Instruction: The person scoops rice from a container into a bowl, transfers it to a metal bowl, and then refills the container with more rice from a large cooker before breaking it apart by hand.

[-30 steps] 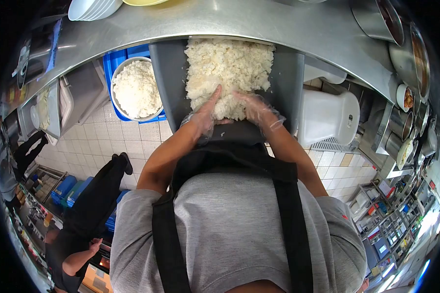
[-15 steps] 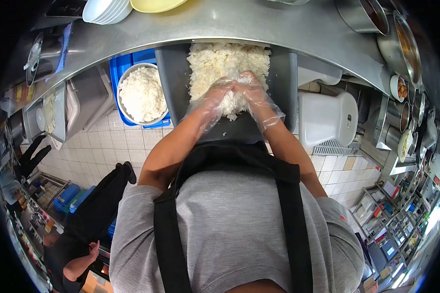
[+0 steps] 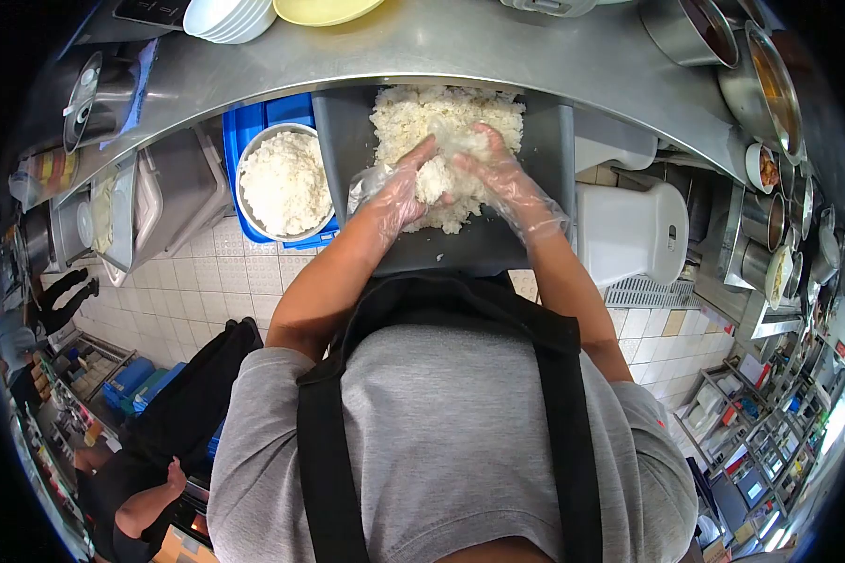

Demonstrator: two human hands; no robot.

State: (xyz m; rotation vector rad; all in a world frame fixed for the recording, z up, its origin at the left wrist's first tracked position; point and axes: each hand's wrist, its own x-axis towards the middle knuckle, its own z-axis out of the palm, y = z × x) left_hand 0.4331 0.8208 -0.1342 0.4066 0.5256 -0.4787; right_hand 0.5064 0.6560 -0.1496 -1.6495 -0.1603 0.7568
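Clear plastic gloves cover both my hands above the grey bin (image 3: 347, 141) of cooked white rice (image 3: 404, 113). My left hand (image 3: 405, 194) is cupped round a clump of rice (image 3: 433, 178), its thumb up at one side and fingertips showing beneath. Just right of the clump, my right hand (image 3: 509, 180) has its fingers stretched out and apart, close over the rice. Part of the glove plastic is loose and blurred between the hands. Left of the bin stands a round bowl (image 3: 243, 202) heaped with more rice.
Blue crates (image 3: 237, 141) lie under the bowl. A steel counter (image 3: 422, 52) runs across the front, with white bowls (image 3: 225, 21), a yellow dish (image 3: 324, 7) and metal pots (image 3: 690, 38). A white stool (image 3: 620, 230) stands right; another person (image 3: 150, 502) is behind left.
My hands, close together over the rice before, have moved apart. The left now cups a clump and the right has spread its fingers. The person behind left has shifted an arm.
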